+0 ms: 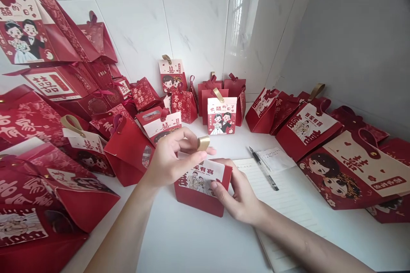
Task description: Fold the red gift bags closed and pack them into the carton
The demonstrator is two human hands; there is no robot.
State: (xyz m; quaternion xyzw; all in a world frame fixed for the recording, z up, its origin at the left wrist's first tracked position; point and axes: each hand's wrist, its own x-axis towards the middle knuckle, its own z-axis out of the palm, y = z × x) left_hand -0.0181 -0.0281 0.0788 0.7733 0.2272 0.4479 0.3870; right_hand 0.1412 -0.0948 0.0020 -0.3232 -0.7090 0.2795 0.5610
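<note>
A small red gift box [199, 204] stands on the white table in front of me. Its pale front panel carries a printed couple and red Chinese characters. My right hand [238, 196] grips the box's right side, with the thumb on the front and the other fingers behind. Above the box top, my left hand [179, 155] has its fingers closed around a gold ribbon loop [204, 142], the box's handle. The left hand covers the upper left of the box, and the ribbon's lower end is partly hidden.
Stacked red gift boxes [60, 111] crowd the left side. More boxes [222, 115] line the tiled wall [195, 21], and larger ones [355, 170] stand right. A lined notebook [288, 213] lies under my right forearm, with a black pen [264, 168] and paper slip [277, 158].
</note>
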